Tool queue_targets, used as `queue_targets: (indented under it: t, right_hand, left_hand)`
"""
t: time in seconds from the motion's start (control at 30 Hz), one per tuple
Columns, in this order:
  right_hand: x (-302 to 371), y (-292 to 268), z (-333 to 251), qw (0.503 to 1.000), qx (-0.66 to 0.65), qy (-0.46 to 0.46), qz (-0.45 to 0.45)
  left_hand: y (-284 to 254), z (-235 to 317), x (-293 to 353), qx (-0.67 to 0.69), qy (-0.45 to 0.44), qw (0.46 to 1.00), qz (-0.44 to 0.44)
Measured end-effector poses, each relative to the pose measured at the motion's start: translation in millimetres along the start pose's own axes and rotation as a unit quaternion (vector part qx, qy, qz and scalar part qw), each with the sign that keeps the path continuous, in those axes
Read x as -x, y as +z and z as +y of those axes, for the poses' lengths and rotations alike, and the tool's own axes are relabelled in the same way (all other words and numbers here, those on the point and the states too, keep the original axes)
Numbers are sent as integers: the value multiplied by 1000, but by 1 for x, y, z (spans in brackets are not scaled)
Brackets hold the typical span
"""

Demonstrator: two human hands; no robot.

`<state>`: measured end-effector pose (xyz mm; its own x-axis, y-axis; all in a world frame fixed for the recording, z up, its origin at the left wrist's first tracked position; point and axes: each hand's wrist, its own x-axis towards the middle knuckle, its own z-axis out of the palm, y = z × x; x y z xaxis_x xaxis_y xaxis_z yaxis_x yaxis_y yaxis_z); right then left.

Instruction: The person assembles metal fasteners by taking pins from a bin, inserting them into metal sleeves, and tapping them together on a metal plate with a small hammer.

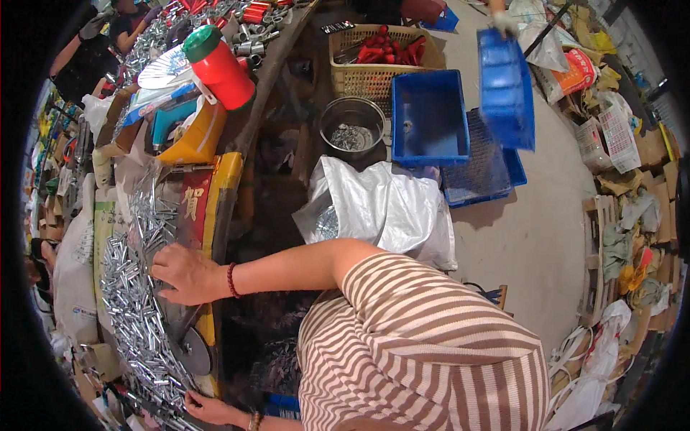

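A long heap of small shiny metal tubes or pins [133, 309] covers the left side of the bench. My right hand [188, 274], with a beaded bracelet at the wrist, lies at the heap's inner edge, fingers curled. Whatever may be in those fingers is hidden. Lower down, my left hand [206, 409] reaches the heap's near end with thumb and fingertips close together; I cannot make out what they hold. A dark round disc [195, 352] lies between the hands by the yellow edge [228, 187] of the bench.
A red jug with a green lid [219, 68] and a yellow box [194, 133] stand beyond the heap. Right of the bench are a metal pot [352, 108], a white sack [388, 201], a blue crate [430, 118] and a basket [384, 79]. Another person's hand holds a blurred blue bin [505, 90].
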<state>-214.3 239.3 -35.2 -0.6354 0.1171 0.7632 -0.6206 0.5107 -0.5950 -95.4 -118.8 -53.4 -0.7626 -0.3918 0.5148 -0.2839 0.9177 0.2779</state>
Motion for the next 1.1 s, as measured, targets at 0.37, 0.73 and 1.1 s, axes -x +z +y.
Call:
queue_targets:
  t: [0.37, 0.73, 1.1]
  right_hand:
    - [5, -12, -24, 997, -30, -15, -63]
    - [3, -13, -23, 990, 0, 8, -144]
    - [7, -3, -8, 993, 31, -33, -106]
  left_hand:
    - [-25, 35, 32, 58, -29, 996, 61]
    - [-13, 28, 32, 56, 22, 994, 91]
    - [14, 1, 14, 101, 9, 993, 56]
